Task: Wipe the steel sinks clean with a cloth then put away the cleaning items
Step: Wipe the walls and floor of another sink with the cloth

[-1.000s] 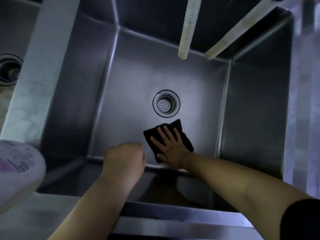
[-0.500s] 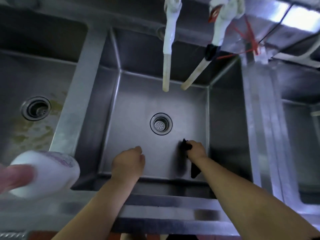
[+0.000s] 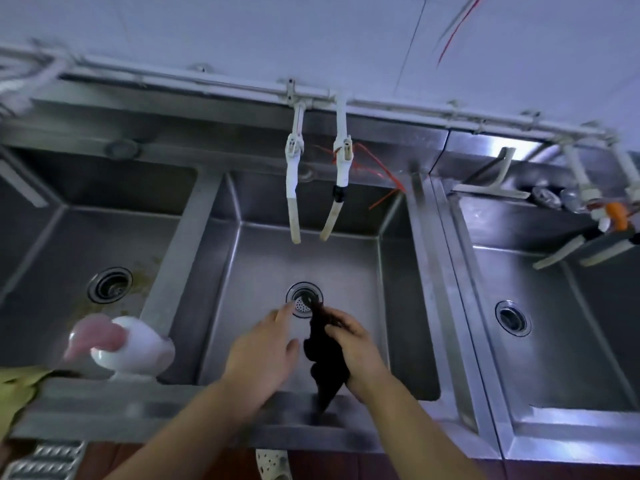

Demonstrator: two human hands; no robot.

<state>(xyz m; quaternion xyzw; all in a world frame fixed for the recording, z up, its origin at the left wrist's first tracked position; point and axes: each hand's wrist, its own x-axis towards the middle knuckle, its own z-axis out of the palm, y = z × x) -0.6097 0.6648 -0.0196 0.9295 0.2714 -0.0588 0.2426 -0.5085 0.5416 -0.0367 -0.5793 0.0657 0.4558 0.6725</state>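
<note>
**Cloth lifted off the sink floor and bunched in the right hand**

The right hand (image 3: 356, 351) now grips the dark, crumpled cleaning cloth (image 3: 323, 355), fingers curled round its upper part while the rest hangs down in a loose tail above the front of the middle stainless-steel sink (image 3: 394, 306). A second ago the same cloth lay spread flat on the sink floor under a flat palm; half a second ago it was already gathered up near the right wall. It has since come toward the centre, just in front of the round perforated drain strainer (image 3: 302, 301).

The left hand (image 3: 263, 351) hovers beside the cloth with fingers relaxed and spread, holding nothing; whether its thumb touches the fabric cannot be told. Earlier it was a loose fist lower in the basin.

The view has pulled back and up, so three basins show. The left sink (image 3: 52, 271) has yellowish stains by its drain. A white plastic bottle with a pink cap (image 3: 131, 348) stands on the front rim between left and middle basins. Two white taps (image 3: 294, 188) hang over the middle sink.
</note>
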